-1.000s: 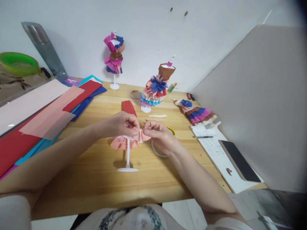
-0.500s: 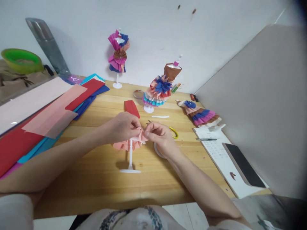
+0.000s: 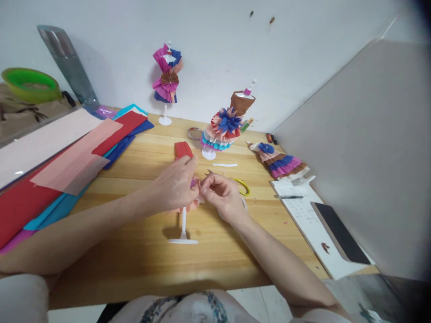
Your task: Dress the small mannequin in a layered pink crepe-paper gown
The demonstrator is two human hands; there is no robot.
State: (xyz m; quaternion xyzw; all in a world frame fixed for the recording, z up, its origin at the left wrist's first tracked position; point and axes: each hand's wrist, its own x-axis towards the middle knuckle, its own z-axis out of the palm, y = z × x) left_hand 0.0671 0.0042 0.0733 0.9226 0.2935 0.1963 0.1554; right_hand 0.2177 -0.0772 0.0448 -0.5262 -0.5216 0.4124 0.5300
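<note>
A small white mannequin stand [image 3: 183, 224] stands upright on the table in front of me, its upper part hidden behind my hands. Ruffled pink crepe paper [image 3: 193, 205] hangs around it, with a bit of purple showing between the fingers. My left hand [image 3: 177, 185] is closed over the paper from the left, fingers bent down onto it. From the right, my right hand [image 3: 222, 196] pinches at the pink paper's edge, thumb against forefinger. Yellow-handled scissors [image 3: 243, 186] lie just behind the right hand. A red paper piece [image 3: 182, 150] lies beyond the left hand.
Coloured crepe sheets [image 3: 63, 179] are stacked at left, below a bottle [image 3: 72, 67] and a green tape roll [image 3: 30, 84]. Dressed mannequins [image 3: 167, 83] [image 3: 224, 125] stand at the back; another dress form [image 3: 279, 160] lies at right. A phone [image 3: 340, 232] and pen [image 3: 290, 197] rest on white paper [image 3: 303, 224].
My left hand has turned over and shifted right, covering more of the pink paper and the mannequin. The right hand has stayed close to the paper, its fingers slightly lower.
</note>
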